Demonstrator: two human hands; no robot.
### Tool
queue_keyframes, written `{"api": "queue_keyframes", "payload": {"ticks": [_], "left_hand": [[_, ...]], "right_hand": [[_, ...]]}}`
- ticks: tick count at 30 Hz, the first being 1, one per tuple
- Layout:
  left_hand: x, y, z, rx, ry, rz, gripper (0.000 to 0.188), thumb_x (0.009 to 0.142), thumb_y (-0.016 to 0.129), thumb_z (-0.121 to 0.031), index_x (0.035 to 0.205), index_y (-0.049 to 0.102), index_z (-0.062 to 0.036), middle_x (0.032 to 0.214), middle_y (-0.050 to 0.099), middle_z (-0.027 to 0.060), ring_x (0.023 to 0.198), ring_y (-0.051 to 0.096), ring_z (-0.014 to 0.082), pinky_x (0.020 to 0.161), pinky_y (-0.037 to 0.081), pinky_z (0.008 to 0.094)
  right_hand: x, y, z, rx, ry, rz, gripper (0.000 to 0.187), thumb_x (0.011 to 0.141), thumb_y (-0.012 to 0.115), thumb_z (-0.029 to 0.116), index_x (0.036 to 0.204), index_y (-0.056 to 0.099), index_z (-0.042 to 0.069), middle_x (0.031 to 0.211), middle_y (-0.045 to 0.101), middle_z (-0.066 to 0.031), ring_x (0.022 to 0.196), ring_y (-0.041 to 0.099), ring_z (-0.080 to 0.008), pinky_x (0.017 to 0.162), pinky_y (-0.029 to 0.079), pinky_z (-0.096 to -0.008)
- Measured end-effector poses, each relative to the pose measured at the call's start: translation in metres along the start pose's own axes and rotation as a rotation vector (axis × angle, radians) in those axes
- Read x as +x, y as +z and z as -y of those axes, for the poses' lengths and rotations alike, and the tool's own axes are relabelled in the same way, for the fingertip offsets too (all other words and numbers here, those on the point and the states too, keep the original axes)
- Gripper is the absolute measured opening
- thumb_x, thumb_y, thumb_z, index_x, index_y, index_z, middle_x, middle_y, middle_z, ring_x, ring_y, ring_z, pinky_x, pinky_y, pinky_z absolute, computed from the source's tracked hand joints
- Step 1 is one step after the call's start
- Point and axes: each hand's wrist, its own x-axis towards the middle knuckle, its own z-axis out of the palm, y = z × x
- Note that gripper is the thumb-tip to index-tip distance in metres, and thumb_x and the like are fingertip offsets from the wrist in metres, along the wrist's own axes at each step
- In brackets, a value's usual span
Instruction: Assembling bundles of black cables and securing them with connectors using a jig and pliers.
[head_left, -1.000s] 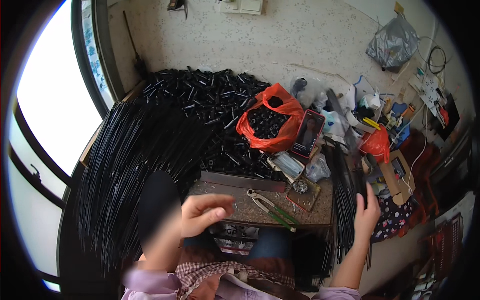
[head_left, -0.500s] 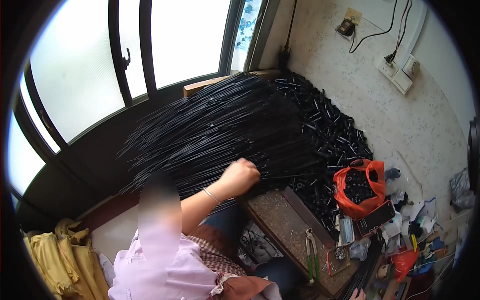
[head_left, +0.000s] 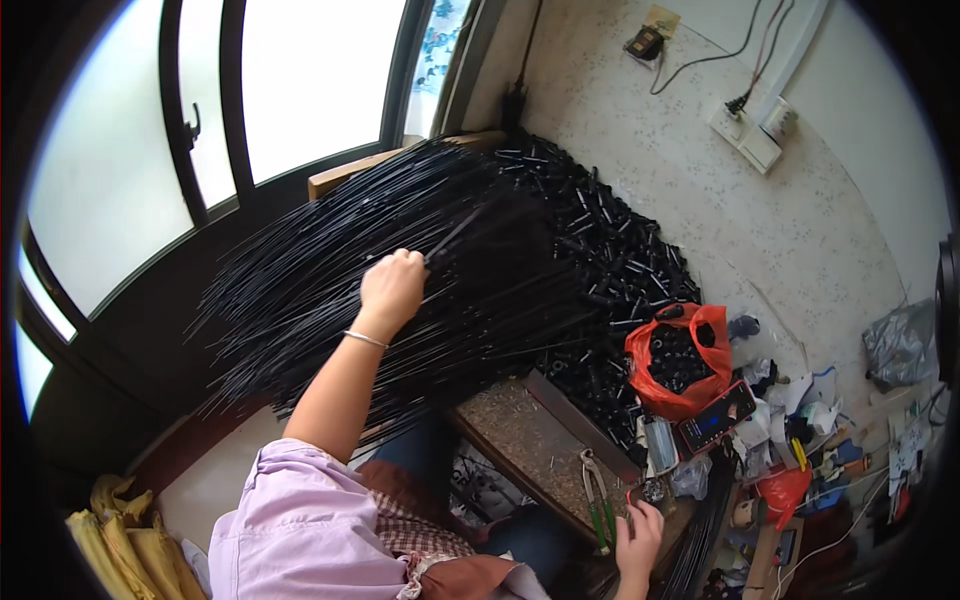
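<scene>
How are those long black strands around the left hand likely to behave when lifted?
The long black strands are probably light individually, since each looks very thin. They may be springy rather than limp, as their free ends fan out fairly straight. Lifting one could drag neighbours along, because they lie densely packed and overlapping.

Wkshop, prob. (pliers [head_left: 597, 520], blk parts [head_left: 628, 252])

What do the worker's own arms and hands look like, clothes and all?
They're a person's arms. The left grip is a bare hand with a thin, silvery bangle around the wrist. Higher up, a loose, plain, pale lilac sleeve ends near the elbow. The right grip is bare too; the picture's edge cuts off that arm, so its sleeve isn't visible.
</scene>
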Motion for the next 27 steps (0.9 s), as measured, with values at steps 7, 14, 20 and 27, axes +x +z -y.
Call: {"api": "queue_keyframes", "payload": {"ticks": [7, 14, 20, 27], "left_hand": [[-0.014, 0.024, -0.034, 0.067, 0.2, 0.079, 0.024, 0.065, 0.057, -0.019, 0.075, 0.044, -0.0016, 0.074, 0.049, 0.0119, 0.069, 0.051, 0.0266, 0.059, 0.042, 0.034], [-0.025, 0.006, -0.083, 0.059, 0.072, -0.078, 0.019, 0.069, 0.052, -0.017, 0.07, 0.041, -0.0018, 0.073, 0.047, 0.0117, 0.065, 0.05, 0.0289, 0.054, 0.041, 0.0354], [-0.031, 0.005, -0.101, 0.18, 0.111, 0.193, 0.012, 0.066, 0.053, -0.006, 0.073, 0.046, 0.0022, 0.085, 0.044, 0.0133, 0.075, 0.048, 0.0277, 0.063, 0.042, 0.0346], [0.016, -0.015, -0.09, 0.006, 0.106, -0.201, 0.02, 0.075, 0.046, -0.018, 0.076, 0.035, -0.001, 0.061, 0.05, 0.0162, 0.059, 0.05, 0.0323, 0.048, 0.04, 0.039]], "right_hand": [[0.031, 0.02, -0.013, 0.002, -0.132, 0.03, 0.022, 0.062, 0.058, 0.016, 0.082, 0.054, 0.006, 0.094, 0.048, -0.0081, 0.093, 0.041, -0.0251, 0.075, 0.035, -0.0352], [0.022, 0.0, -0.073, 0.049, -0.135, 0.029, 0.017, 0.067, 0.053, 0.011, 0.084, 0.055, 0.01, 0.095, 0.049, -0.0035, 0.093, 0.042, -0.0223, 0.074, 0.037, -0.0333], [0.013, -0.014, -0.087, 0.095, -0.094, -0.003, 0.018, 0.068, 0.051, 0.009, 0.085, 0.056, 0.011, 0.092, 0.051, -0.0027, 0.092, 0.043, -0.0224, 0.074, 0.037, -0.0331], [0.006, -0.013, -0.074, 0.134, -0.064, 0.0, 0.02, 0.066, 0.052, 0.005, 0.085, 0.057, 0.01, 0.091, 0.053, -0.0042, 0.091, 0.044, -0.0247, 0.077, 0.036, -0.033]]}}
